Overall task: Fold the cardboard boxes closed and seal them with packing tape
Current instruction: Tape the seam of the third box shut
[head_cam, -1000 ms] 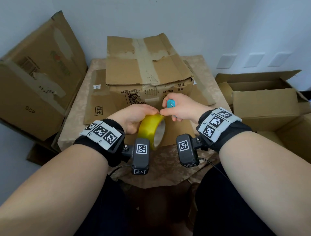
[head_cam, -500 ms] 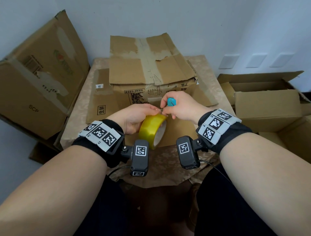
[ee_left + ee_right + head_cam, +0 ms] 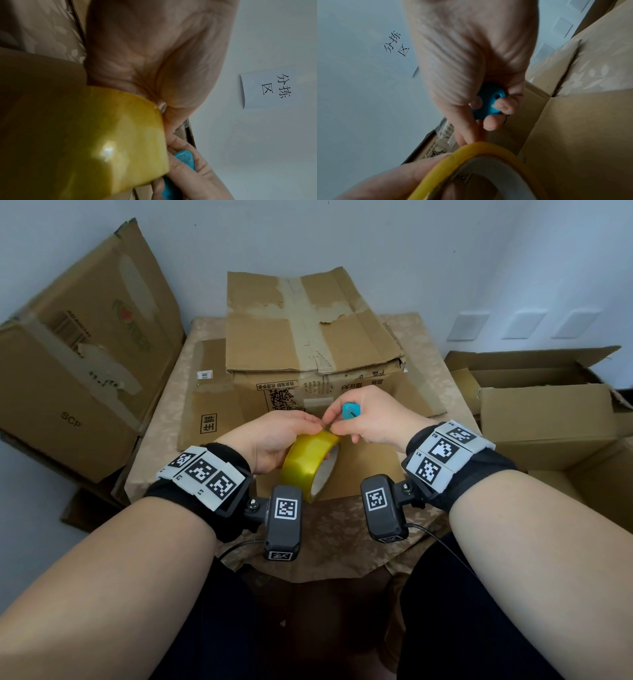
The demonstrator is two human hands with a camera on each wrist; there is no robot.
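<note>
A yellow roll of packing tape [image 3: 308,465] [image 3: 96,142] [image 3: 481,152] stands on edge in my left hand [image 3: 274,436], which grips it from the left. My right hand [image 3: 370,419] curls round a blue-handled tool [image 3: 350,410] [image 3: 486,100] [image 3: 184,159], and its thumb and forefinger pick at the top of the roll. Behind the hands a closed cardboard box [image 3: 308,330] with old torn tape sits on the table [image 3: 342,529], on flattened cardboard [image 3: 219,405].
A large cardboard box [image 3: 78,354] leans against the wall on the left. Open cardboard boxes [image 3: 541,405] stand at the right. A floral cloth covers the table. A white paper sign [image 3: 267,88] hangs on the wall.
The hands have stayed together at the top of the roll, shifting only slightly up and right. My right fingertips keep working at the tape's edge.
</note>
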